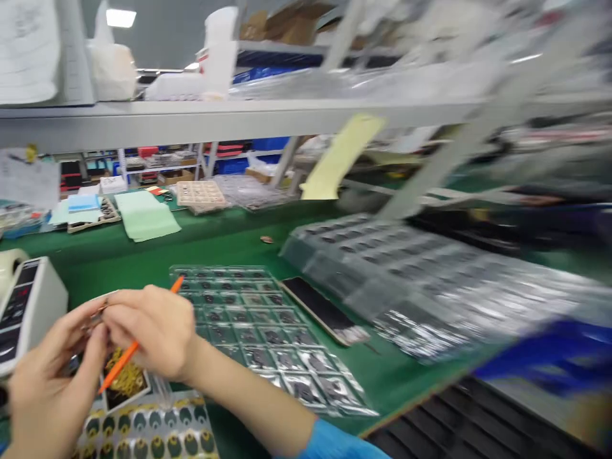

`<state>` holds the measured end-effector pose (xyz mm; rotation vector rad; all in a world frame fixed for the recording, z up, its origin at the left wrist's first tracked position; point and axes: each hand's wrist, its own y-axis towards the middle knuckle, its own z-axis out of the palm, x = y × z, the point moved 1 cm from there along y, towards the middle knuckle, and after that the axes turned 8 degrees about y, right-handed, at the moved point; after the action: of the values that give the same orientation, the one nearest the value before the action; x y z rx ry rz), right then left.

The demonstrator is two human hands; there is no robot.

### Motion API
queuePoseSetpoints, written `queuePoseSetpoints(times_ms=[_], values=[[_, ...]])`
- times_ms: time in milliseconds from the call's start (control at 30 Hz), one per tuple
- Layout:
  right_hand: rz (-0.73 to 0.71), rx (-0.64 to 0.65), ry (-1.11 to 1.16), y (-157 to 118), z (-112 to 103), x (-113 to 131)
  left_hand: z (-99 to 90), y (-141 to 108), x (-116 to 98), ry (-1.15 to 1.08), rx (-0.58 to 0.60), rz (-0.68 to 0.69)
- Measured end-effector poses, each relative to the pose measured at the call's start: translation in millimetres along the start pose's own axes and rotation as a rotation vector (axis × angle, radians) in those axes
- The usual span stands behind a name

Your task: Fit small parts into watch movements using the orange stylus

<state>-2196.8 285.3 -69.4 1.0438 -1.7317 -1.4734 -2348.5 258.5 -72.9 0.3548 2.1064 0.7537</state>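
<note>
At the lower left, my left hand (57,376) and my right hand (150,328) meet with fingers pinched around a small metallic part (98,312), mostly hidden by the fingers. An orange stick (119,368) also rests in my right hand, its ends showing above and below the fingers. Beneath the hands lies a small white box (125,382) of yellow pieces. It sits by a tray (155,433) with rows of dark oval parts with yellow edges. A clear compartment tray (248,319) of dark parts lies right of my hands.
A white device with a dark panel (41,306) stands at the left. A dark flat object (318,306) lies beside stacked clear trays (406,268) on the right. A shelf edge (215,121) crosses above the green table (229,239); a yellow paper (342,156) hangs from it.
</note>
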Motion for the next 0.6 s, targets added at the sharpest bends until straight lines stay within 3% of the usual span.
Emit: queuePoseSetpoints(times_ms=[133,333,600], values=[[0.062,0.086,0.023,-1,-6,3,4.9,4,-20,-0.144,0.031,0.011],[0.02,0.128,-0.011,-2,-8,4,3.4,6,-22,-0.301,0.098,-0.053],[0.013,0.123,-0.059,-2,-9,11,2.0,2,-23,-0.177,0.053,0.075]])
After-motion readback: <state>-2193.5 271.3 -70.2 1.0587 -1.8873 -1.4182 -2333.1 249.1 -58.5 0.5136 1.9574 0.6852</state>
